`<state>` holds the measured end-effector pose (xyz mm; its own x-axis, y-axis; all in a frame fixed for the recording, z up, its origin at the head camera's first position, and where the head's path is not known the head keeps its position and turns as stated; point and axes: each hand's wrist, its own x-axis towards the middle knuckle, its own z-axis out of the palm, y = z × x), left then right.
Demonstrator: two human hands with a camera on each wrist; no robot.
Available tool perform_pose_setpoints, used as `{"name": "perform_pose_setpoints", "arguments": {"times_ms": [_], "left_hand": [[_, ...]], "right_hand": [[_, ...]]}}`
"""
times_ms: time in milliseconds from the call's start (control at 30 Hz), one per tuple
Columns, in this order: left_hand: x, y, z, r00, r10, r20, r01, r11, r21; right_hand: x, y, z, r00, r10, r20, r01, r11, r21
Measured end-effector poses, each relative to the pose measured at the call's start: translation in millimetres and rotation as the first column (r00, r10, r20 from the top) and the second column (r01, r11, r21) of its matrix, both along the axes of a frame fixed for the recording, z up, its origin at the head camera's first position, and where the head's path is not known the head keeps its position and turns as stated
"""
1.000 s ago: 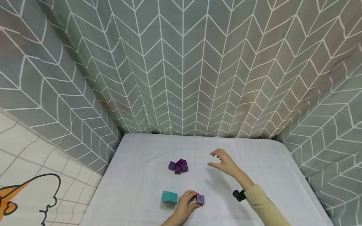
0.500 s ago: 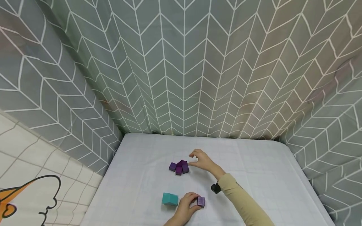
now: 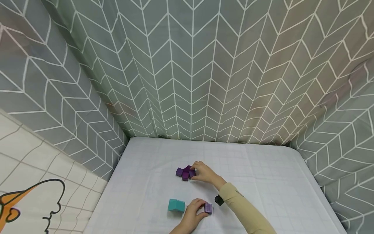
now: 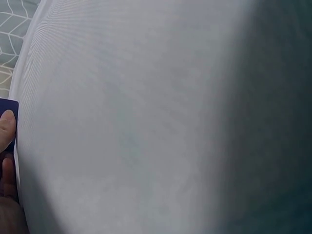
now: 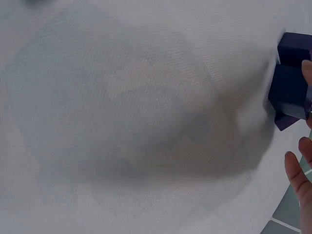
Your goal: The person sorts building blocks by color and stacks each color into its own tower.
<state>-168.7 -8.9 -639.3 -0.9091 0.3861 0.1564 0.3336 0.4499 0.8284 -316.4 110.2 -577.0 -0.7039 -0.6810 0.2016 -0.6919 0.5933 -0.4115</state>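
Note:
My left hand (image 3: 191, 216) pinches a light purple block (image 3: 208, 208) near the front of the table. In the left wrist view that block (image 4: 9, 105) shows dark at the left edge, a fingertip against it. Farther back, my right hand (image 3: 204, 172) has its thumb and fingers around the rightmost purple block (image 3: 192, 174) of a small cluster. The right wrist view shows this block (image 5: 287, 92) at the right edge, with fingertips on it. Beside it in the cluster lie a magenta-purple block (image 3: 185, 176) and a purple block (image 3: 179, 172); another sits partly hidden behind.
Left of my left hand stand teal blocks (image 3: 176, 205), side by side. A black object (image 3: 219, 200) shows beside the right sleeve, near the wrist. The table has a white cloth (image 3: 140, 182), and a patterned grey curtain (image 3: 190, 81) hangs behind it.
My right hand has moved left across the table to the purple cluster, and its fingers have closed around the rightmost block. The left hand and its block have stayed nearly still.

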Motion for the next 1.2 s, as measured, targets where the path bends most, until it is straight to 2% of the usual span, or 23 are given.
{"name": "perform_pose_setpoints", "arguments": {"times_ms": [333, 433, 600, 767, 967, 1200], "left_hand": [[-0.1, 0.1, -0.7, 0.998, -0.012, -0.056, 0.012, 1.000, 0.009], [0.1, 0.4, -0.1, 0.999, -0.011, -0.051, 0.011, 1.000, 0.006], [0.8, -0.1, 2.1, 1.000, -0.007, -0.024, 0.007, 1.000, 0.000], [1.0, -0.3, 2.6, 0.999, -0.008, -0.043, 0.008, 1.000, -0.003], [0.2, 0.0, 1.1, 1.000, -0.009, -0.030, 0.009, 1.000, 0.005], [0.5, -2.5, -5.6, 0.997, -0.018, -0.072, 0.020, 0.999, 0.031]], "right_hand": [[-0.3, 0, -5.2, 0.999, -0.034, -0.013, 0.035, 0.995, 0.089], [1.1, 2, -8.5, 0.999, -0.045, -0.017, 0.047, 0.994, 0.095], [3.2, 4, -14.8, 0.998, -0.067, -0.007, 0.067, 0.996, 0.062], [4.9, 4, -16.7, 0.996, -0.086, 0.033, 0.086, 0.996, 0.004], [4.1, 5, -17.9, 0.996, -0.086, 0.016, 0.086, 0.996, -0.025], [5.0, 2, -11.4, 0.993, -0.101, 0.054, 0.104, 0.993, -0.055]]}}
